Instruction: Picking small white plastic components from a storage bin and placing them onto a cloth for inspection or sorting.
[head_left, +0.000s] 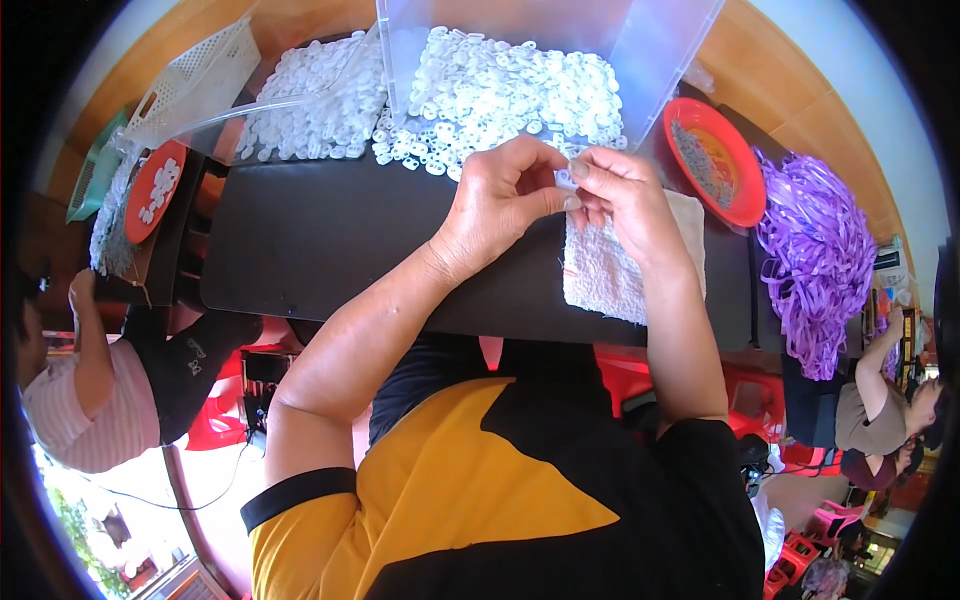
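Note:
My left hand [500, 195] and my right hand [628, 195] meet above the dark table [330, 230]. Between their fingertips is a small white plastic piece [565, 179], pinched from both sides and partly covered by the fingers. Just beyond the hands lies a heap of similar white plastic pieces with holes [500, 85], spilling from a clear plastic bin [665, 60] tipped on its side. Below my right hand a pale folded towel [605, 270] rests on the table, partly hidden by that forearm.
Another white heap [310, 95] lies farther left. At the right stand a red basin [745, 195] of small grey parts and a pile of purple straps [815, 250]. A red tray [135, 215] with white pieces is at far left. People sit on both sides.

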